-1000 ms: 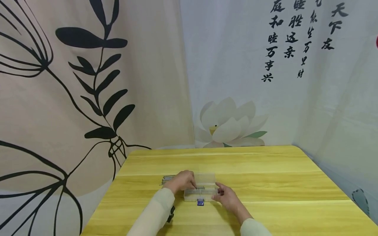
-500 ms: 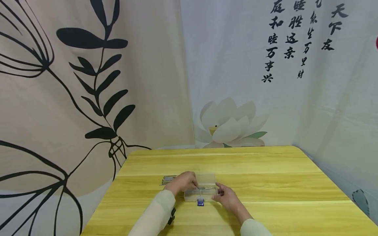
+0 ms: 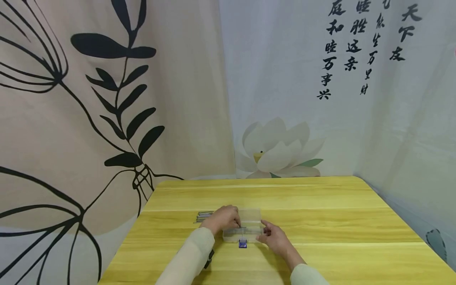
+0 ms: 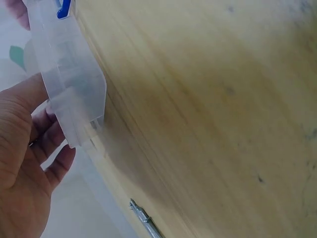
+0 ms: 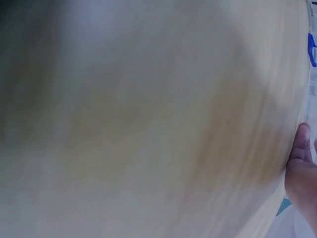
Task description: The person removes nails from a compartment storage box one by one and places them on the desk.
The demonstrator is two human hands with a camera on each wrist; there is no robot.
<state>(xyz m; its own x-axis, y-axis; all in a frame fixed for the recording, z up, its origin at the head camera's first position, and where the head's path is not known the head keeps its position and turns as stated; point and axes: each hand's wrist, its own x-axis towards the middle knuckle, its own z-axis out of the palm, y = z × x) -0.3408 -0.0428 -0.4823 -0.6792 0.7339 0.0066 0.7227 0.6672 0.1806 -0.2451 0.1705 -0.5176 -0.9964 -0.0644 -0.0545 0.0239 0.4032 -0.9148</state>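
A small clear plastic box (image 3: 244, 233) lies open on the yellow wooden table (image 3: 320, 221), its lid (image 3: 250, 215) folded back and a blue latch (image 3: 242, 244) at its near side. My left hand (image 3: 222, 218) reaches into the box's left half, fingertips bunched on a thin metal rod (image 3: 243, 227). My right hand (image 3: 272, 236) grips the box's right end. In the left wrist view the box (image 4: 69, 84) stands against my curled fingers (image 4: 49, 148). The right wrist view is blurred; only a thumb (image 5: 299, 148) and the latch (image 5: 312, 49) show.
A small pile of metal rods (image 3: 204, 216) lies on the table just left of my left hand; one rod (image 4: 146, 220) shows in the left wrist view. Printed cloth hangs behind and beside the table. The table edges are close at left and right.
The rod at my left fingertips now sticks out less over the box than half a second ago. The right hand and the box have barely moved.
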